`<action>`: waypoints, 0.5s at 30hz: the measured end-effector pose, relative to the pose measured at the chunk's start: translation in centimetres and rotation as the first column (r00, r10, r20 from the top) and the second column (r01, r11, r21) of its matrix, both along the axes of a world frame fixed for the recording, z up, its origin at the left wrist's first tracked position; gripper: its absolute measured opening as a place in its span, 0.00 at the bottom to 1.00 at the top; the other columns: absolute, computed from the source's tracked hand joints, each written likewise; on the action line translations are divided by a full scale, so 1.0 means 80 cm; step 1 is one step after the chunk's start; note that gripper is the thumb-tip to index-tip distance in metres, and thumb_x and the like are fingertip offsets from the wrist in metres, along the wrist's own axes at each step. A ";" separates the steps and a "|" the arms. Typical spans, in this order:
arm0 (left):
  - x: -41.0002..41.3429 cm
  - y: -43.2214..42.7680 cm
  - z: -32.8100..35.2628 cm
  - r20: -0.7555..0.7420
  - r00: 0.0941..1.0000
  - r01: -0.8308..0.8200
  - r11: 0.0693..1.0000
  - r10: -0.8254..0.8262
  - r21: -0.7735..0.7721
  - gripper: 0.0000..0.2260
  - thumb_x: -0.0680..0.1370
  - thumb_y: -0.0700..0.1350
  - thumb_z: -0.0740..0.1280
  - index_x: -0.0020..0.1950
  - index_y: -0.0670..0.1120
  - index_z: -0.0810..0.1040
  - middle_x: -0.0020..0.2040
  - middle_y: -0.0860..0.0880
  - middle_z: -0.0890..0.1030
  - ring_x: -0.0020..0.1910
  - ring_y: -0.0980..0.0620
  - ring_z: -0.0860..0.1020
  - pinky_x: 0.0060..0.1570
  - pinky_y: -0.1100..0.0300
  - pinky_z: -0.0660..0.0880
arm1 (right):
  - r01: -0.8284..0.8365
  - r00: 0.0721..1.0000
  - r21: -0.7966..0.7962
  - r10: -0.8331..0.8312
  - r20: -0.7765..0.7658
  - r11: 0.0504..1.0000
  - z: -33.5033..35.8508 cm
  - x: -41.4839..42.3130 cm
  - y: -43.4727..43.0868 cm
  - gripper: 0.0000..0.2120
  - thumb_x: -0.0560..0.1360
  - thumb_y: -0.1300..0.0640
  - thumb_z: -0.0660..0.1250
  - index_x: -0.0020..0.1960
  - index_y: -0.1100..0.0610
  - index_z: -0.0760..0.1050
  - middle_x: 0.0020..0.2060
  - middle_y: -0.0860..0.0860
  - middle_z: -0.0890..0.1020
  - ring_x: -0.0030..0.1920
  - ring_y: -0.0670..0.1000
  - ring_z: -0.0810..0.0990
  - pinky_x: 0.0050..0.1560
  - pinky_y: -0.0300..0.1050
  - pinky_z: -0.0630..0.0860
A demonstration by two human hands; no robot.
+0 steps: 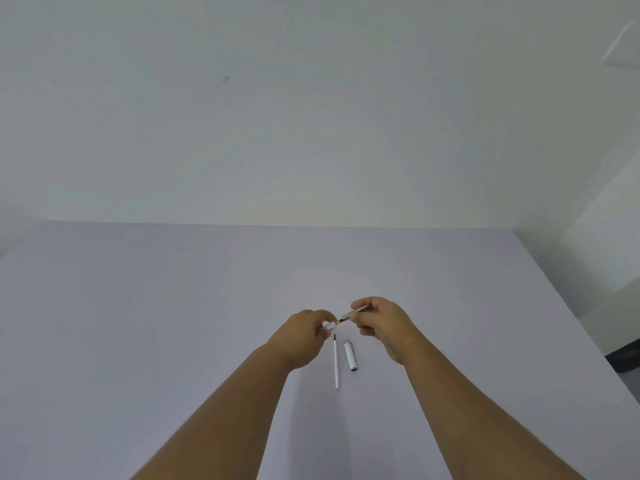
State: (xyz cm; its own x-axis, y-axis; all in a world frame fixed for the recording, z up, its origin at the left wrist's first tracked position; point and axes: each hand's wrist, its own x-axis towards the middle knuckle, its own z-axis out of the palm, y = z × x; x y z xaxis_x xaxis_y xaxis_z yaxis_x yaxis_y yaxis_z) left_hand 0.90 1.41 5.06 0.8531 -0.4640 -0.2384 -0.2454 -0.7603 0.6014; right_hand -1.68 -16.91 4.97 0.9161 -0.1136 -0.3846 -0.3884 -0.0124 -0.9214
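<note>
Both hands are raised a little above a pale lilac table (pixel 173 323). My left hand (pixel 301 336) pinches a short white pen part (pixel 331 326) with a yellowish end. My right hand (pixel 381 322) pinches a thin silver pen piece (pixel 354 311) with a dark tip that points at the white part. The two parts almost meet between the hands. Below the hands, on the table, lie a thin white refill (pixel 336 363) with a dark tip and a white pen cap (pixel 349 355) with a silver end.
A plain white wall (pixel 311 116) rises behind the table's far edge. The table's right edge (pixel 568 323) runs diagonally, with dark floor (pixel 627 358) beyond it.
</note>
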 end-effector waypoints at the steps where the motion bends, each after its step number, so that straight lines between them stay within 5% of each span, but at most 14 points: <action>1: 0.000 0.000 0.000 -0.018 1.000 0.002 1.000 -0.002 -0.023 0.11 0.79 0.46 0.58 0.60 0.54 0.74 0.52 0.47 0.78 0.46 0.51 0.73 0.46 0.60 0.68 | 0.009 1.000 0.024 -0.008 -0.006 1.000 0.000 0.000 0.000 0.05 0.72 0.64 0.70 0.46 0.55 0.80 0.38 0.50 0.80 0.40 0.48 0.78 0.44 0.42 0.77; 8: 0.002 0.003 -0.005 -0.109 0.993 -0.037 0.999 0.036 -0.010 0.11 0.79 0.45 0.56 0.58 0.53 0.73 0.52 0.44 0.79 0.42 0.49 0.73 0.43 0.57 0.71 | 0.299 0.954 0.181 -0.299 -0.025 0.937 -0.003 0.011 -0.005 0.06 0.72 0.67 0.67 0.43 0.56 0.78 0.37 0.54 0.78 0.35 0.49 0.76 0.40 0.42 0.78; 11: 0.000 0.008 -0.019 -0.136 0.988 -0.071 0.997 0.071 0.006 0.11 0.80 0.45 0.56 0.59 0.53 0.72 0.50 0.44 0.78 0.38 0.50 0.71 0.41 0.59 0.70 | 0.178 0.978 -0.177 -0.193 -0.075 0.968 -0.025 0.009 -0.016 0.09 0.71 0.67 0.63 0.46 0.57 0.79 0.40 0.55 0.79 0.35 0.51 0.75 0.44 0.47 0.77; 15: -0.003 0.007 -0.037 -0.167 0.982 -0.085 0.996 0.087 0.017 0.11 0.79 0.46 0.56 0.59 0.54 0.73 0.52 0.45 0.79 0.38 0.51 0.72 0.41 0.60 0.69 | -0.180 0.968 -0.543 0.050 -0.244 0.820 -0.068 -0.004 -0.012 0.13 0.72 0.64 0.63 0.56 0.58 0.76 0.49 0.56 0.80 0.43 0.55 0.78 0.44 0.44 0.75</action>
State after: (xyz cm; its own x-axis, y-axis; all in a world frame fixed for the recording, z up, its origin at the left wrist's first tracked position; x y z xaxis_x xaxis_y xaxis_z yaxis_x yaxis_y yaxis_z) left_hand 0.69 1.97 2.09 0.8374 -0.3879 -0.3852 -0.0756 -0.7800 0.6212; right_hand -2.02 -17.90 -0.49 0.8409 -0.2662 -0.4711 -0.5333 -0.5549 -0.6384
